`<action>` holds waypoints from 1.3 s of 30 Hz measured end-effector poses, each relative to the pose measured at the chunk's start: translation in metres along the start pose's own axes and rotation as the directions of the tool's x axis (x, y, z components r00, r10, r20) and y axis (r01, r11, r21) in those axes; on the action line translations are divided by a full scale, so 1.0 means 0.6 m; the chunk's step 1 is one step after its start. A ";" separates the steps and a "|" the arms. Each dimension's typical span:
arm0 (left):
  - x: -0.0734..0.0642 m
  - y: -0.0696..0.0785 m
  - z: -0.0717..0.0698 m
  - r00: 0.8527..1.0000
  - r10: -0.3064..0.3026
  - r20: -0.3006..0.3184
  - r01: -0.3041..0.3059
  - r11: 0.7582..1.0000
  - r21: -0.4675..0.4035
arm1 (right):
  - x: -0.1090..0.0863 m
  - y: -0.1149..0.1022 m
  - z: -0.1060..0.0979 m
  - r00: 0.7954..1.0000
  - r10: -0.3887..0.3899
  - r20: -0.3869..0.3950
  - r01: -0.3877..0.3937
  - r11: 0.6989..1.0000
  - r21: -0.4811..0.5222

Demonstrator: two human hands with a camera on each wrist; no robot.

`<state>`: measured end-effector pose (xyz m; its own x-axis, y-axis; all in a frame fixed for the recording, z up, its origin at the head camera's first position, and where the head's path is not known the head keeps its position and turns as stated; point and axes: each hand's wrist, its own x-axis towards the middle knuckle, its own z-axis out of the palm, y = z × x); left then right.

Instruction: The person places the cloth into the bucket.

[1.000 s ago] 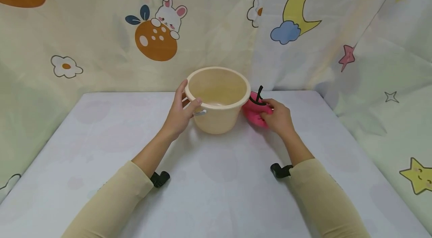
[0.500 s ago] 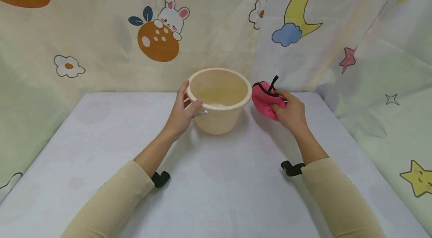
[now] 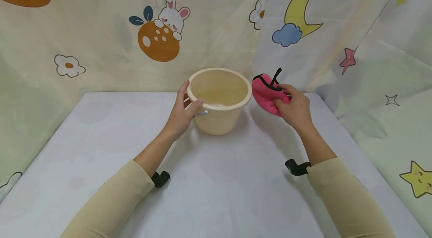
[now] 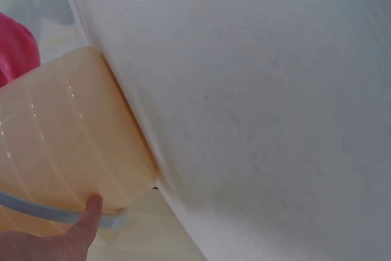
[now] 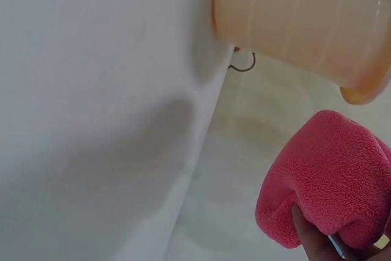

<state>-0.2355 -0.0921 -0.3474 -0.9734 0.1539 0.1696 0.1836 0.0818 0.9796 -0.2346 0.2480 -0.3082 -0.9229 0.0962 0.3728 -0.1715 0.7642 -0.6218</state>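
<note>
A cream plastic bucket [image 3: 221, 120] stands upright at the back middle of the table. My left hand [image 3: 180, 112] grips the left side of its rim, thumb at the front. The bucket's pale grey handle [image 4: 46, 213] hangs down its side, with a fingertip against it in the left wrist view. To the right of the bucket, my right hand [image 3: 295, 107] pinches a pink plush cloth [image 3: 266, 95] with black edging and a black loop. The cloth hangs bunched at rim height, above the table. Its fluffy side [image 5: 333, 169] shows in the right wrist view.
A white-covered table [image 3: 216, 189] spreads out in front of me. Behind it hangs a printed fabric curtain [image 3: 216, 24], close to the back edge. Black wrist mounts [image 3: 297, 167] stick out from the sleeves.
My right hand has lifted the pink cloth and carried it to the right, away from the bucket's side. The left hand keeps its grip on the bucket.
</note>
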 end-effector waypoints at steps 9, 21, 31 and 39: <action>-0.001 0.000 -0.001 1.000 0.009 0.010 -0.009 1.000 0.000 | 0.003 -0.013 -0.016 0.999 0.004 -0.037 -0.002 0.999 0.043; -0.001 0.000 -0.002 1.000 0.003 0.008 -0.003 1.000 0.000 | 0.018 -0.044 -0.023 0.992 -0.045 -0.119 0.058 0.993 0.105; 0.003 -0.008 -0.002 1.000 0.014 0.008 -0.015 1.000 0.017 | 0.022 -0.077 -0.021 0.986 -0.103 -0.128 0.118 0.986 0.121; 0.002 -0.005 -0.001 1.000 0.024 0.000 -0.024 1.000 0.015 | 0.023 -0.103 -0.011 0.975 -0.183 -0.124 0.204 0.962 0.182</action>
<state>-0.2376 -0.0929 -0.3503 -0.9688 0.1554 0.1930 0.2088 0.0928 0.9735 -0.2343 0.2062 -0.2601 -0.8262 0.0329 0.5625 -0.4157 0.6384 -0.6478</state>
